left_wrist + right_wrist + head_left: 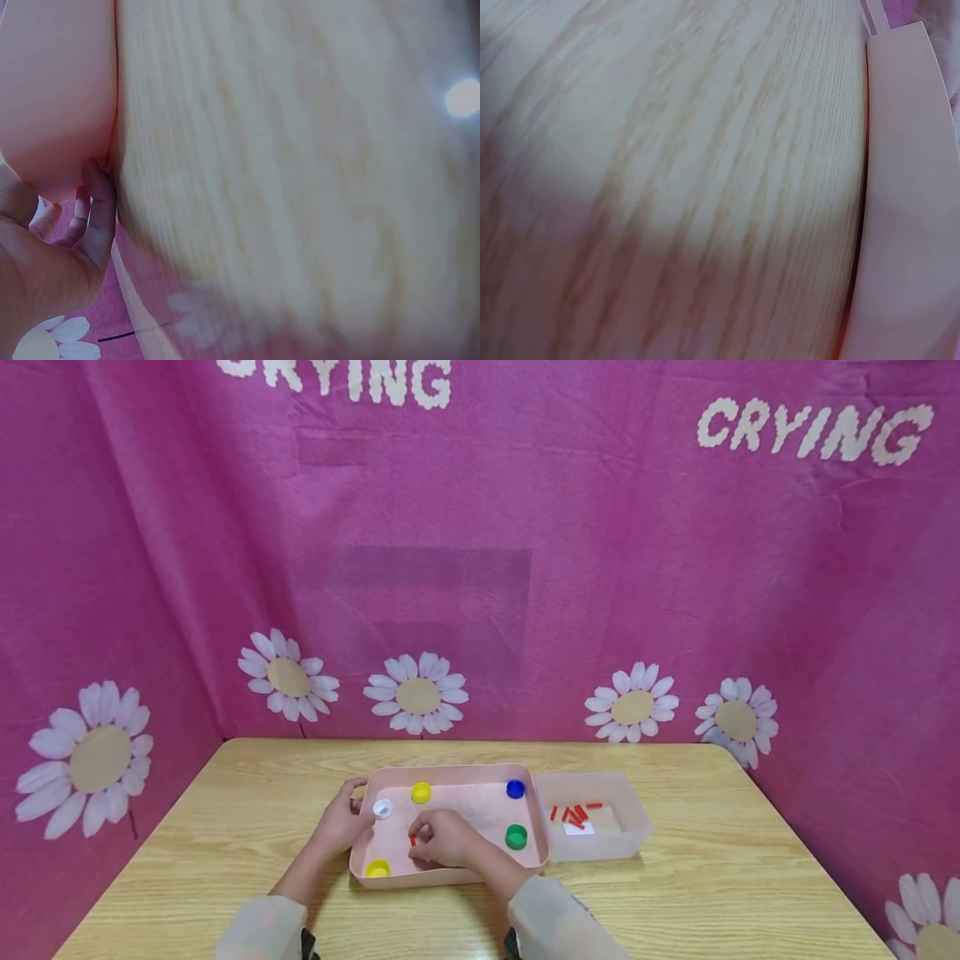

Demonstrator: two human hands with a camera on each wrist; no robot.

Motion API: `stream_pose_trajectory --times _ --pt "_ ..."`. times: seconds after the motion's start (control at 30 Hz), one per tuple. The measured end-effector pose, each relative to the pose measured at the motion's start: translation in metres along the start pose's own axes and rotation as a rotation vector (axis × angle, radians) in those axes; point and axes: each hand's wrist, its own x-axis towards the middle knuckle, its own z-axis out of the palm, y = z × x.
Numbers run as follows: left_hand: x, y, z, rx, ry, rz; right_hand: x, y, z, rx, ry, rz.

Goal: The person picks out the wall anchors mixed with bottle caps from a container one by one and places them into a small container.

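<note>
A shallow pink tray (480, 798) stands on the table, with small round caps inside: white (382, 809), yellow (422, 792), another yellow cap (377, 868), blue (515, 789) and green (516, 837). My left hand (343, 820) grips the tray's left end, thumb over the rim. In the left wrist view, fingers of that hand (64, 255) curl against the outer wall at its base. Over the tray's middle, my right hand (450, 839) pinches a small red stick (412, 840) at its fingertips. The right wrist view shows only table and tray wall (911, 172), no hand.
A translucent bin (630, 827) sits against the tray's right end, holding several red sticks (577, 814) and a white label (578, 829). Pink cloth (480, 610) with daisies hangs behind and beside the wooden table (712, 877).
</note>
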Motion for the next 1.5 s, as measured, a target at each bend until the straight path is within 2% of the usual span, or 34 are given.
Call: stream_pose_trajectory --times 0.2,0.43,0.6,0.83,1.1,1.5 --pt "0.001 -0.003 0.001 -0.002 -0.005 0.004 -0.001 0.001 0.001 0.006 -0.004 0.06" --pt "0.002 -0.003 0.0 -0.008 -0.007 0.0 -0.003 -0.004 -0.011 -0.031 -0.013 0.078" --pt "0.001 -0.002 0.0 -0.007 -0.015 -0.014 -0.004 -0.004 -0.018 -0.081 -0.014 0.052" --pt "0.001 -0.002 0.0 -0.016 -0.009 0.02 -0.007 -0.004 -0.026 -0.083 0.015 0.005" --pt "0.002 -0.003 0.001 0.0 0.002 0.018 -0.014 -0.004 -0.039 -0.102 0.03 -0.043" --pt "0.004 -0.004 0.002 0.02 -0.003 0.008 -0.02 -0.001 -0.053 -0.137 0.057 -0.072"
